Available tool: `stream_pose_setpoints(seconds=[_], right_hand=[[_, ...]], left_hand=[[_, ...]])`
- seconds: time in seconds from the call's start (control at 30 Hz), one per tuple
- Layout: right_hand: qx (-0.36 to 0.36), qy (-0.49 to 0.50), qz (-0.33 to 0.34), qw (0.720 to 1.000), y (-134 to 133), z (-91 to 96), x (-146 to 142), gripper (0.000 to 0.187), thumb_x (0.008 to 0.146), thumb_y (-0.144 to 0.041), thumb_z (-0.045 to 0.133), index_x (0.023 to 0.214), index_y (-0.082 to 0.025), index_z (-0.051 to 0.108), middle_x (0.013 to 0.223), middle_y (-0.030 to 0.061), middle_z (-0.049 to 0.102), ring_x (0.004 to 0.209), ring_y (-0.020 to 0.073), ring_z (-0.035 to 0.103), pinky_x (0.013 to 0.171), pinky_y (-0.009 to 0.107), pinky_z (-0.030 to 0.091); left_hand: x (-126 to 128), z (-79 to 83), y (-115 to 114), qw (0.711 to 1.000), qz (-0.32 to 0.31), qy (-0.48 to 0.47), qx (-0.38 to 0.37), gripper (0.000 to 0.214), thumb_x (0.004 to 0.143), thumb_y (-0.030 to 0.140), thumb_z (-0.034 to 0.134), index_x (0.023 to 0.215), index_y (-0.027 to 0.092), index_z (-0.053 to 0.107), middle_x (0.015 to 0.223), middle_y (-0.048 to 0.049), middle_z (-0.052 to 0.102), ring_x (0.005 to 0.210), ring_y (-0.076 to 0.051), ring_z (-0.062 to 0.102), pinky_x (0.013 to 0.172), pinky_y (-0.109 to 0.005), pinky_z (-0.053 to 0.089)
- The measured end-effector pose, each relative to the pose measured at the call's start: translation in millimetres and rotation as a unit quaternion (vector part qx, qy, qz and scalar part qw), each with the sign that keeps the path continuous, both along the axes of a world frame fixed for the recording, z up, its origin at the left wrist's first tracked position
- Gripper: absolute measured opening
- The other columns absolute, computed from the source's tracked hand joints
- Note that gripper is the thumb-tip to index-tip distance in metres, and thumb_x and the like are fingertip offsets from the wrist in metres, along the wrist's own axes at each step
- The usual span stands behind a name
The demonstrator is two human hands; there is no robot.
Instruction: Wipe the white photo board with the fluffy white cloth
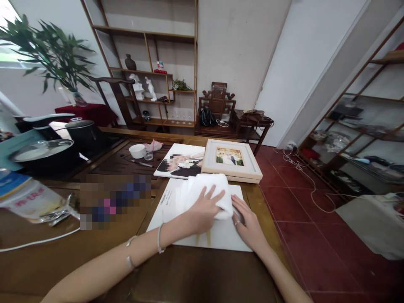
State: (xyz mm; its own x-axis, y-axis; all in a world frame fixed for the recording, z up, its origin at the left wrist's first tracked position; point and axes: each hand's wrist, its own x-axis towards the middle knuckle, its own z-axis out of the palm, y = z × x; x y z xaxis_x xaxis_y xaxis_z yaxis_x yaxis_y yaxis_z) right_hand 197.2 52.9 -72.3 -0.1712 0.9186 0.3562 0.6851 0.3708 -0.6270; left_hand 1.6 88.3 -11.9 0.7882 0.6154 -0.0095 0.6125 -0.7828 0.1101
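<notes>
A flat white photo panel (227,237) lies on the wooden table (189,273) in front of me. On it sits a white cloth (202,185). My left hand (203,208) rests flat on the cloth, fingers spread and pressing it down. My right hand (248,221) lies flat on the panel beside the cloth, fingers stretched out, a ring on one finger. Bracelets circle my left wrist.
Behind the panel are a framed photo (232,162) and an unframed print (179,164). A white bowl (137,150), dark pots (82,130) and packaging stand at the left. The red tile floor (303,219) with a white cable lies right of the table edge.
</notes>
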Motion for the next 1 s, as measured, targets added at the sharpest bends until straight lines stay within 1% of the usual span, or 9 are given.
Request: stream_pose_setpoints(seconds=[0.07,0.17,0.27,0.33,0.47,0.6,0.67,0.83,1.0], right_hand=[[-0.002,-0.006,0.003,1.0,0,-0.5,1,0.041,0.083,-0.02,0.042,0.123,-0.018,0.053,0.132,0.0086,0.048,0.127,0.0241,0.039,0.107,0.05,0.03],[-0.005,-0.007,0.006,1.0,0,-0.5,2,0.043,0.082,-0.017,0.042,0.124,-0.018,0.052,0.134,0.008,0.046,0.128,0.0235,0.037,0.108,0.05,0.029],[-0.014,0.003,0.009,1.0,-1,1.8,1,0.044,0.085,-0.016,0.039,0.126,-0.02,0.051,0.135,0.0064,0.045,0.129,0.0218,0.036,0.109,0.05,0.027],[-0.021,0.013,0.01,1.0,-2,3.5,0,0.043,0.087,-0.017,0.036,0.127,-0.021,0.05,0.135,0.0062,0.045,0.129,0.0213,0.036,0.109,0.051,0.026],[-0.031,0.046,0.0,0.998,-2,3.3,0,0.039,0.09,-0.024,0.035,0.126,-0.023,0.051,0.134,0.0053,0.046,0.128,0.021,0.037,0.11,0.049,0.025],[-0.053,0.132,-0.028,0.989,1,-0.1,0,0.039,0.09,-0.036,0.039,0.123,-0.021,0.054,0.133,0.0066,0.048,0.126,0.0225,0.039,0.11,0.047,0.025],[-0.074,0.194,-0.055,0.977,1,-0.1,0,0.042,0.089,-0.042,0.041,0.122,-0.019,0.055,0.132,0.0076,0.048,0.126,0.0233,0.04,0.109,0.046,0.025],[-0.117,0.305,-0.09,0.941,0,8.4,0,0.048,0.088,-0.051,0.039,0.121,-0.02,0.055,0.132,0.0069,0.048,0.124,0.0233,0.041,0.108,0.043,0.027],[-0.135,0.313,-0.067,0.938,-3,18.5,0,0.051,0.092,-0.051,0.026,0.112,-0.021,0.061,0.124,0.006,0.056,0.121,0.0218,0.045,0.108,0.042,0.026]], left_hand=[[4,-3.4,-13,1.0,0.002,0.026,0.015,0.031,0.072,0.016,0.056,0.1,0.013,0.066,0.148,-0.012,0.02,0.132,-0.044,0.011,0.103,-0.063,0.015],[10,-7.0,-46,0.997,-0.009,0.067,0.024,0.032,0.069,0.023,0.063,0.1,0.014,0.067,0.147,-0.0148,0.021,0.13,-0.049,0.013,0.099,-0.066,0.018],[13,-12.2,-80,0.996,-0.026,0.078,0.034,0.026,0.076,0.029,0.058,0.095,0.017,0.07,0.146,-0.0137,0.022,0.128,-0.05,0.018,0.096,-0.069,0.02],[12,-12.3,-91,0.995,-0.046,0.084,0.021,0.026,0.077,0.033,0.057,0.092,0.017,0.071,0.146,-0.0144,0.022,0.126,-0.052,0.021,0.094,-0.07,0.022],[9,-0.3,-77,0.997,-0.049,0.063,0.004,0.03,0.076,0.026,0.055,0.099,0.01,0.067,0.146,-0.0183,0.021,0.129,-0.05,0.016,0.098,-0.066,0.021],[10,5.8,-47,0.999,-0.033,0.004,0.003,0.031,0.077,0.02,0.049,0.103,0.014,0.064,0.147,-0.0129,0.021,0.132,-0.044,0.011,0.103,-0.062,0.016],[11,2.7,-42,0.998,-0.052,-0.021,0.018,0.031,0.078,0.02,0.047,0.103,0.016,0.064,0.148,-0.0094,0.019,0.133,-0.043,0.008,0.104,-0.062,0.012],[11,-1.8,-63,0.986,-0.161,-0.029,0.035,0.029,0.076,0.022,0.049,0.098,0.014,0.066,0.148,-0.0053,0.021,0.133,-0.042,0.008,0.106,-0.058,0.014],[0,18.7,-82,0.968,-0.248,-0.004,0.025,0.023,0.081,0.027,0.049,0.089,0.018,0.068,0.141,-0.0007,0.036,0.131,-0.039,0.022,0.102,-0.054,0.027]])
